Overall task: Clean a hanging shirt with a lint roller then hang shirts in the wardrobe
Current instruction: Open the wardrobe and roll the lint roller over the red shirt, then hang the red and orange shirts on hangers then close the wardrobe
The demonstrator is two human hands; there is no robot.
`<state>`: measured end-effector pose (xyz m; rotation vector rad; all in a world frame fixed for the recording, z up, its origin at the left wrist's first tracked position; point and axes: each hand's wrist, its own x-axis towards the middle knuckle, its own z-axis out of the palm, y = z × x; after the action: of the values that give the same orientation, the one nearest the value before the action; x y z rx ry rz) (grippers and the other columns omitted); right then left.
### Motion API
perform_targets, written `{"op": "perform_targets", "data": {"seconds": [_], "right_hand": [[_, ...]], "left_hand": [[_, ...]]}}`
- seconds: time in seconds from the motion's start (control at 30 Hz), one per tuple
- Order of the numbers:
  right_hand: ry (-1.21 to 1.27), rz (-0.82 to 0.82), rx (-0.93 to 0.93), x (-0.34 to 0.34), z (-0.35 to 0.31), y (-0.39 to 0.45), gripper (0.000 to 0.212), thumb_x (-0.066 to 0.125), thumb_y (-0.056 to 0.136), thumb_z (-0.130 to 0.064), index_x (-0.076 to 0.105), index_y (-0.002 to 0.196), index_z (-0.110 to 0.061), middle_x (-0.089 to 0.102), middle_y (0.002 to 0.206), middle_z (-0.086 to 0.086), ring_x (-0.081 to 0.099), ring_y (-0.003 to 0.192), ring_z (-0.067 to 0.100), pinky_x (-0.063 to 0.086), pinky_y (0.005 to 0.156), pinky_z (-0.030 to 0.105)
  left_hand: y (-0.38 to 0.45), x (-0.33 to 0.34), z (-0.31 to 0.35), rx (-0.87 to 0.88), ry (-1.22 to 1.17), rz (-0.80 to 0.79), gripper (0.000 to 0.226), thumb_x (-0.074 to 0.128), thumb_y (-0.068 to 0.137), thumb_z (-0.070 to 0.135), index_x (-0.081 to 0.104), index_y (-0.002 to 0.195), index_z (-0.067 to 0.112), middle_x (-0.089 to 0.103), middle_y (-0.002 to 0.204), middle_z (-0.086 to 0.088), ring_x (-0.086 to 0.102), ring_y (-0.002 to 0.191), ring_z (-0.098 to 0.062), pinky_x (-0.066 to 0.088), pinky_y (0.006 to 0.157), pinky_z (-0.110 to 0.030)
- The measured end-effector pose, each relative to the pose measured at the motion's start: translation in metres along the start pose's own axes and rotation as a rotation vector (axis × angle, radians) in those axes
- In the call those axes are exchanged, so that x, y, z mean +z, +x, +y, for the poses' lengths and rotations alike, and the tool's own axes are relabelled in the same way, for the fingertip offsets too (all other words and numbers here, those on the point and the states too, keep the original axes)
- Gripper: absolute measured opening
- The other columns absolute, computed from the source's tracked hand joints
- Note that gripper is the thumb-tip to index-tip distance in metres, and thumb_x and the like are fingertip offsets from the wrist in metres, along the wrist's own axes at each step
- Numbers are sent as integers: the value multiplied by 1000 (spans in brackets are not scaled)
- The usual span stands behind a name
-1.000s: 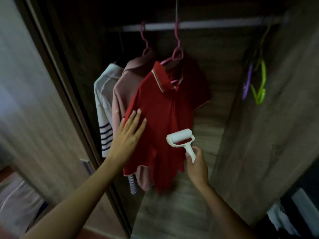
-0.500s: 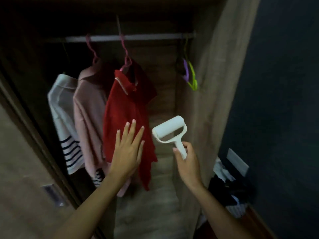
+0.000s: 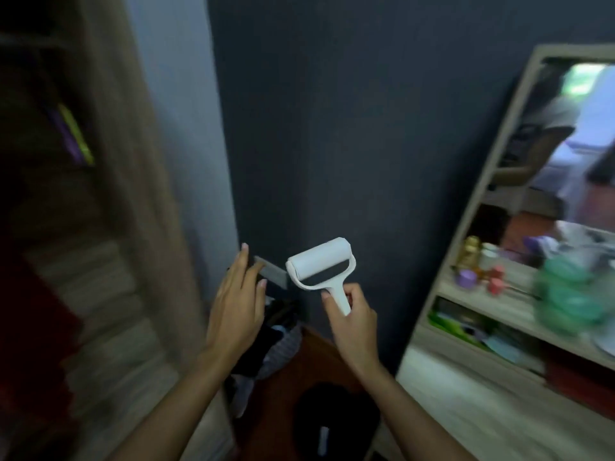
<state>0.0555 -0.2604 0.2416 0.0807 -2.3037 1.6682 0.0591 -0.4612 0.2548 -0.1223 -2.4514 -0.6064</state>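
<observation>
White plastic lint roller (image 3: 320, 263) stands upright, its handle clamped in the right hand (image 3: 352, 322) before a dark blue wall (image 3: 349, 128). Left hand (image 3: 237, 304) hovers beside it, fingers spread, empty. Wooden mirrored shelf (image 3: 479, 301) stands right; blurred wardrobe (image 3: 100, 261) left.

Open air ahead of my hands, hemmed in on both sides

My left hand (image 3: 237, 314) and my right hand (image 3: 354, 322), which grips the lint roller (image 3: 318, 263), have clear space before the dark wall (image 3: 349, 128). The wardrobe side panel (image 3: 139, 194) closes the left; the mirrored shelf unit (image 3: 482, 294), crowded with small bottles (image 3: 479, 264), blocks the right. Below, a heap of clothes (image 3: 273, 344) fills the floor corner.
</observation>
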Motion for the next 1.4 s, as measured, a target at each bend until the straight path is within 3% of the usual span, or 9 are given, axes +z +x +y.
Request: {"op": "perform_targets", "data": {"seconds": [0.2, 0.43, 0.5, 0.6, 0.67, 0.83, 1.17, 1.3, 1.4], "right_hand": [[-121, 172, 127, -142, 86, 1, 19, 64, 87, -38, 56, 102, -28, 66, 83, -10, 61, 73, 4, 48, 64, 30], [-362, 149, 354, -270, 210, -47, 15, 62, 88, -43, 54, 93, -31, 64, 76, -12, 61, 71, 10, 42, 59, 29], [-418, 104, 404, -296, 239, -59, 16, 60, 88, -46, 54, 90, -31, 62, 72, -13, 60, 69, 10, 40, 56, 28], [-450, 39, 493, -324, 272, -68, 21, 56, 89, -51, 54, 91, -30, 64, 75, -12, 60, 69, 8, 43, 57, 28], [-476, 3, 543, -336, 289, -69, 27, 53, 89, -54, 54, 96, -28, 65, 79, -11, 61, 71, 8, 44, 59, 29], [-522, -64, 629, -347, 326, -67, 43, 48, 85, -58, 54, 110, -23, 66, 95, -5, 64, 86, 16, 48, 70, 34], [-668, -92, 605, -347, 349, -66, 46, 51, 89, -50, 59, 114, -13, 65, 103, 7, 61, 96, 27, 50, 81, 40], [-738, 107, 528, -342, 330, -66, 50, 68, 81, -42, 55, 115, -8, 57, 110, 11, 54, 101, 28, 47, 81, 39], [-775, 199, 356, -332, 311, -60, 56, 75, 74, -33, 52, 119, -9, 56, 115, 8, 56, 101, 23, 46, 77, 33]], "left_hand": [[-2, 114, 128, 63, -158, -137, 45, 40, 100, 18, 38, 143, 5, 22, 157, -8, 29, 143, -21, 34, 113, -39], [-64, 236, 237, 15, -151, -428, 54, 29, 102, 28, 19, 150, 3, 11, 159, -10, 15, 147, -20, 7, 116, -26], [-80, 260, 257, -9, -143, -507, 53, 32, 102, 27, 21, 149, 5, 14, 159, -12, 16, 147, -22, 11, 118, -30], [-102, 291, 276, -7, -113, -574, 54, 34, 96, 31, 42, 140, -1, 36, 149, -21, 39, 137, -32, 31, 111, -43], [-115, 307, 284, -22, -88, -612, 59, 30, 95, 35, 43, 138, -2, 37, 148, -22, 40, 136, -34, 31, 111, -44], [-130, 333, 292, -39, 20, -708, 54, 30, 102, 30, 20, 150, 7, 12, 159, -14, 13, 147, -25, 11, 119, -35], [-133, 337, 286, -43, 63, -755, 55, 29, 103, 29, 13, 151, 9, 4, 160, -12, 5, 148, -22, 5, 119, -34], [-129, 327, 278, -53, 83, -724, 55, 28, 103, 29, 13, 151, 8, 6, 160, -14, 8, 148, -23, 6, 119, -33], [-125, 317, 266, -58, 114, -723, 55, 25, 103, 31, 10, 151, 9, 3, 160, -13, 5, 148, -23, 5, 119, -33]]}}
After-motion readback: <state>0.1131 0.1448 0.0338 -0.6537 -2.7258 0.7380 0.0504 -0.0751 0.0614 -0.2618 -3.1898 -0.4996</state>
